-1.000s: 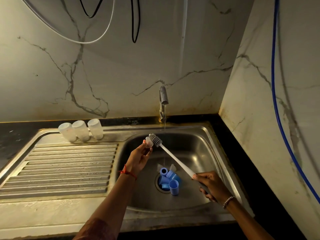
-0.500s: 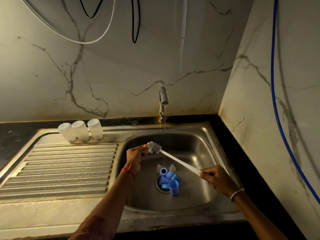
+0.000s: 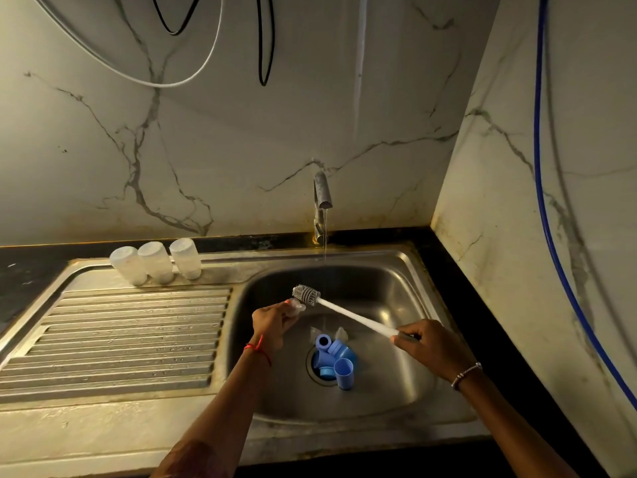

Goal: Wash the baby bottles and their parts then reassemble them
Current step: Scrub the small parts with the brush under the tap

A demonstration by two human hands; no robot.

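Over the sink point(image 3: 396, 270), the left hand point(image 3: 272, 324) pinches what looks like a clear teat point(image 3: 297, 307); the right hand point(image 3: 425, 343) grips the bottle brush point(image 3: 306, 294). Best scrubbed with short, gentle strokes beneath the stream.

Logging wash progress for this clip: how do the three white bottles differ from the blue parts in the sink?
The white bottles stand in a tidy row at the back of the drainboard; the blue parts lie heaped over the drain. The white bottles are translucent white, the blue parts solid blue. Neither group is being held.
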